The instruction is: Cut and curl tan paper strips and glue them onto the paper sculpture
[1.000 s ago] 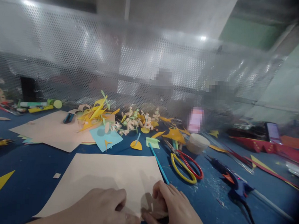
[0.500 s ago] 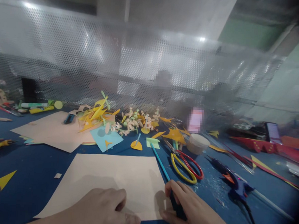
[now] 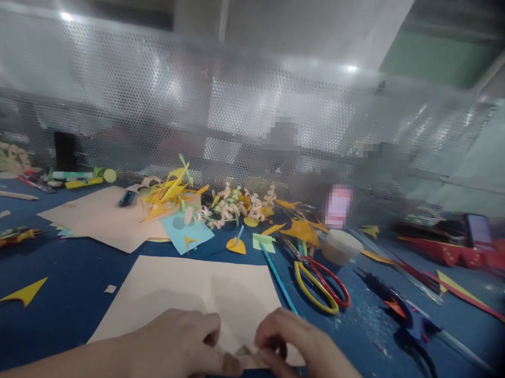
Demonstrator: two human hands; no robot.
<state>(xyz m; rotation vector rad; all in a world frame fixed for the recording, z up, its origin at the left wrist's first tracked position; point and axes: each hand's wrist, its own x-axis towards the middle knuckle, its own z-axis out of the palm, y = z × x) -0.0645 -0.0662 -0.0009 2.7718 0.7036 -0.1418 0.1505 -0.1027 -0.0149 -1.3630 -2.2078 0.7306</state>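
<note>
A large pale pink sheet of paper (image 3: 213, 283) lies on the blue table. My left hand (image 3: 185, 343) rests over its near edge, fingers curled and thumb pressed at that edge. Close beside it, my right hand (image 3: 295, 349) pinches the near edge of the sheet, which bends up slightly between the two hands. The fingertips of both hands almost meet. A thin blue stick (image 3: 279, 278) lies along the sheet's right side, its near end hidden by my right hand.
Scissors with yellow and red handles (image 3: 321, 288) lie right of the sheet, a glue gun (image 3: 410, 318) farther right. Behind are a round tub (image 3: 341, 247), a blue paper square (image 3: 186, 232), curled scraps (image 3: 230, 205) and stacked pink sheets (image 3: 102, 218). A yellow scrap (image 3: 27, 294) lies left.
My right hand has moved left from beside the blue stick onto the sheet's near edge, close to my left hand. The view has shifted slightly, moving things rightward.
</note>
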